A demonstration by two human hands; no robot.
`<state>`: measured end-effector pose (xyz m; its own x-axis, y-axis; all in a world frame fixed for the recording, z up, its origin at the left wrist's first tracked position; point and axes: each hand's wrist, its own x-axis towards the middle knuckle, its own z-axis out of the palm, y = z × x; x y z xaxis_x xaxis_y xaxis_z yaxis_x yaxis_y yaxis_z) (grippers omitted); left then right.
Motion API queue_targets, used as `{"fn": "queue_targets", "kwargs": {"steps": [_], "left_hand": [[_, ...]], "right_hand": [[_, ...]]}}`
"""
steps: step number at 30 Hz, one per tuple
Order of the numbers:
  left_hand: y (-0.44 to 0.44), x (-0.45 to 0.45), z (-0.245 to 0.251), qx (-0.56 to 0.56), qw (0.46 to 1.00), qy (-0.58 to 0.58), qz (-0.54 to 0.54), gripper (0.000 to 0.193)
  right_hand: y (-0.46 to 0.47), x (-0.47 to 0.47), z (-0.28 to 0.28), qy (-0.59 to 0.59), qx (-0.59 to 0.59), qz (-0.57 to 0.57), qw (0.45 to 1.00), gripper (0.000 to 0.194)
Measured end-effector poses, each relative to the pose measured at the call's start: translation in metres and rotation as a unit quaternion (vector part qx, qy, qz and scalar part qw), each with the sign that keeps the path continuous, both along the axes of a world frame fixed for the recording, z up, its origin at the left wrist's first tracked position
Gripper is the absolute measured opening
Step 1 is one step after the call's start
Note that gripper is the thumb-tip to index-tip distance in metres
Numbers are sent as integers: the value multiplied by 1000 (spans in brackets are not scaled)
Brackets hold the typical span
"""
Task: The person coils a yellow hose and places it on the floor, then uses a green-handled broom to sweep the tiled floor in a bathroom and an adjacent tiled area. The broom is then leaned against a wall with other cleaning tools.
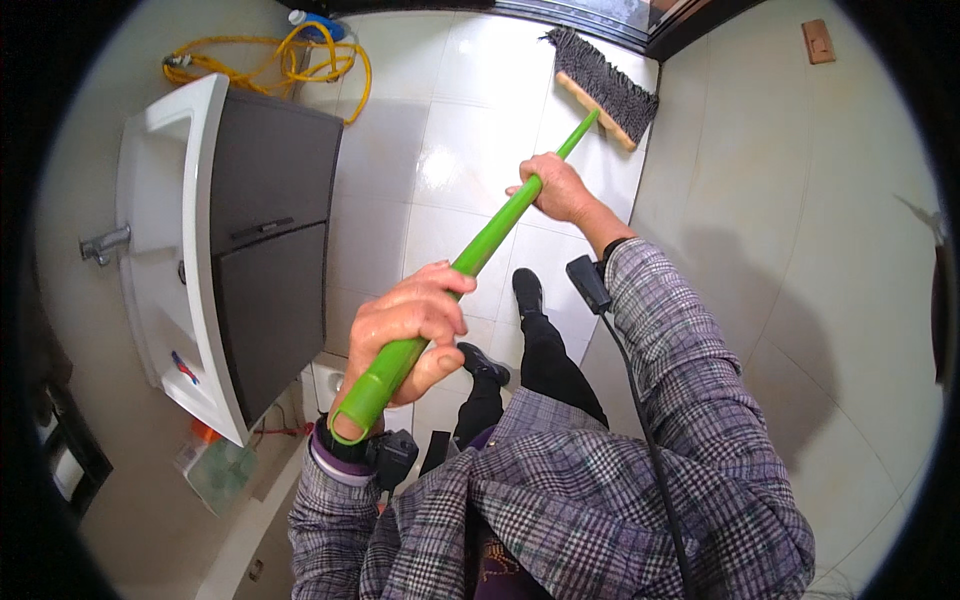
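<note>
A mop runs diagonally away from me on a long green handle [491, 234]. My left hand [409, 322] wraps around the handle close to its hollow near end. Farther down the shaft, my right hand [555, 187] grips it too. At the far end, a pale wooden head bar [577, 94] carries a dark grey string fringe [606, 81]. The fringe lies on the white tiled floor [469, 142], its right end close to the wall.
To the left stands a grey vanity cabinet [277, 165] with a white basin [202, 187] and a chrome faucet [105, 244]. A coiled yellow hose [281, 64] and a blue bottle [319, 26] are at the back left. A dark-framed door threshold [585, 19] borders the far floor.
</note>
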<state>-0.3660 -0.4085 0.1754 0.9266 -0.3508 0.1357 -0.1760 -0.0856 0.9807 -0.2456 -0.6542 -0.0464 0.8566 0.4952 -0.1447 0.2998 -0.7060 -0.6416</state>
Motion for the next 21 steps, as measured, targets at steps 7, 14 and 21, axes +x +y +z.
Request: {"fn": "queue_targets", "kwargs": {"steps": [7, 14, 21], "left_hand": [[5, 29, 79, 8, 999, -31, 41, 48], [14, 25, 128, -19, 998, -41, 47, 59], [64, 14, 146, -44, 996, 18, 70, 61]], "right_hand": [[20, -14, 44, 0, 58, 24, 998, 41], [54, -92, 77, 115, 152, 13, 982, 26], [102, -159, 109, 215, 134, 1, 967, 29]]}}
